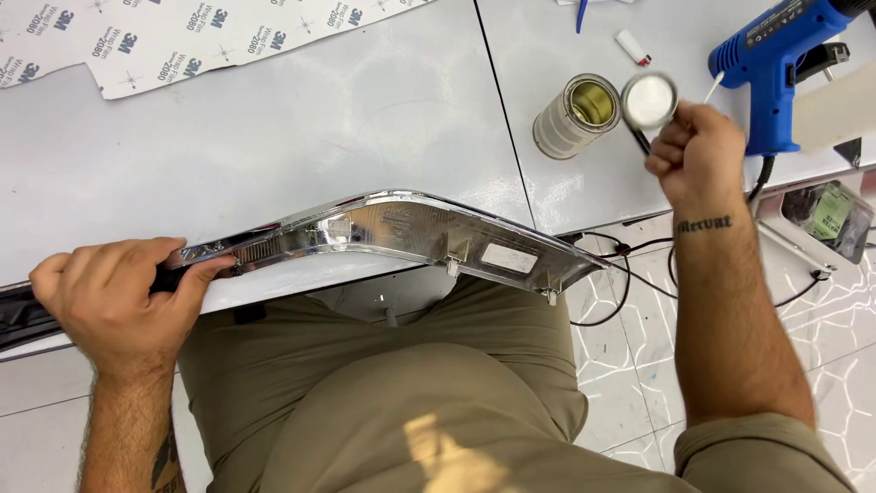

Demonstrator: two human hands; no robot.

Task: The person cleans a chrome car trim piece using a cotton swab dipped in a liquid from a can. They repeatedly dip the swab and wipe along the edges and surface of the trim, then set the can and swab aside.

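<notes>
Both hands are occupied: the long chrome trim piece point(392, 233), laid lengthwise along the table edge point(274, 137), is gripped at its left end by the left hand point(119, 297), while beyond its right end, beside the open tin can point(577, 116), the round lid point(650, 99) and a cotton swab point(712, 89) are pinched in the nearer right hand point(698, 155).

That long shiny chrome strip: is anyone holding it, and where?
Yes. The left hand grips the chrome trim strip at its left end, at the table's front edge. The right hand holds a thin white-tipped stick instead.
</notes>
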